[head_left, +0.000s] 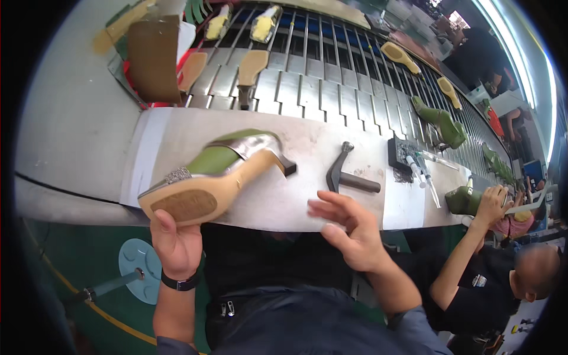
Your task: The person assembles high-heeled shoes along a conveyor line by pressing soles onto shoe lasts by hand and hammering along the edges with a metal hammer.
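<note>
Left hand (176, 244) grips green heeled shoe (216, 177) by the toe end, fingers clamped under sole, heel out over the table (331, 139). Right hand (349, 228) empty, fingers apart, near hammer (349, 177). Risk: one-handed toe grip looks weak, so shoe could tip or slip onto the table edge.

The hammer (346, 174) lies on the workbench (307, 142), right of the high-heeled shoe (216, 174) (conveyor (331, 77) behind both).
</note>
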`<act>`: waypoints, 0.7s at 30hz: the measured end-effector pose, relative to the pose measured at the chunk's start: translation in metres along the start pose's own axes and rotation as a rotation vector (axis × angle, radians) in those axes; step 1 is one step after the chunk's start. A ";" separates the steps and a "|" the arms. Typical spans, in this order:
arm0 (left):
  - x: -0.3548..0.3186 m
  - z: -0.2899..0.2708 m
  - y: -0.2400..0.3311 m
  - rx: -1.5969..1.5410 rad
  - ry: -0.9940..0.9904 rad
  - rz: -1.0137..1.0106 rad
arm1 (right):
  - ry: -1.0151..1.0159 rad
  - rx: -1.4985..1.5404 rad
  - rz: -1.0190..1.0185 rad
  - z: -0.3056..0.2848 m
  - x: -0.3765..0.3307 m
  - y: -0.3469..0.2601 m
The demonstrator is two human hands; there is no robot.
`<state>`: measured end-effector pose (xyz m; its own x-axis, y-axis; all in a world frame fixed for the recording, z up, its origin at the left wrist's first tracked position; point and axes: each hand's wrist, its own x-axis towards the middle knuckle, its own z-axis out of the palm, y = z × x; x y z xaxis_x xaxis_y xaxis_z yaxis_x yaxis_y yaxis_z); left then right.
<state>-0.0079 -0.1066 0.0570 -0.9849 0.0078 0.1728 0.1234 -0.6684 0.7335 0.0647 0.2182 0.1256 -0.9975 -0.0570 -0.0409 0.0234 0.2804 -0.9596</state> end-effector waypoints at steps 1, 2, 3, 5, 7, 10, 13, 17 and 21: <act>-0.005 -0.021 0.000 -0.120 -0.068 -0.041 | 0.000 0.349 0.158 0.007 -0.001 0.009; -0.004 -0.015 0.004 -0.113 -0.074 -0.027 | -0.006 0.353 0.144 0.009 -0.003 0.023; -0.002 -0.006 0.007 -0.107 -0.315 -0.096 | -0.188 0.802 0.202 0.010 -0.004 0.041; 0.006 -0.010 0.009 -0.105 -0.733 -0.205 | -0.505 1.274 0.214 0.029 -0.015 0.067; 0.007 0.002 0.015 -0.155 -0.704 -0.407 | -0.437 1.351 0.204 0.046 -0.039 0.066; 0.011 0.021 0.008 -0.223 -0.372 -0.326 | -0.299 0.855 0.051 0.045 -0.070 0.055; 0.006 0.043 0.006 -0.146 -0.292 -0.430 | -0.061 -0.076 -0.477 0.052 -0.078 0.063; -0.002 0.041 0.001 -0.108 -0.484 -0.442 | 0.025 -0.385 -0.600 0.053 -0.097 0.081; -0.007 0.038 -0.009 -0.191 -0.605 -0.473 | 0.047 -0.424 -0.598 0.047 -0.112 0.077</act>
<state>0.0030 -0.0728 0.0743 -0.6839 0.6894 0.2386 -0.3686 -0.6088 0.7025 0.1812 0.2012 0.0435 -0.8338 -0.2781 0.4768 -0.5439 0.5616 -0.6236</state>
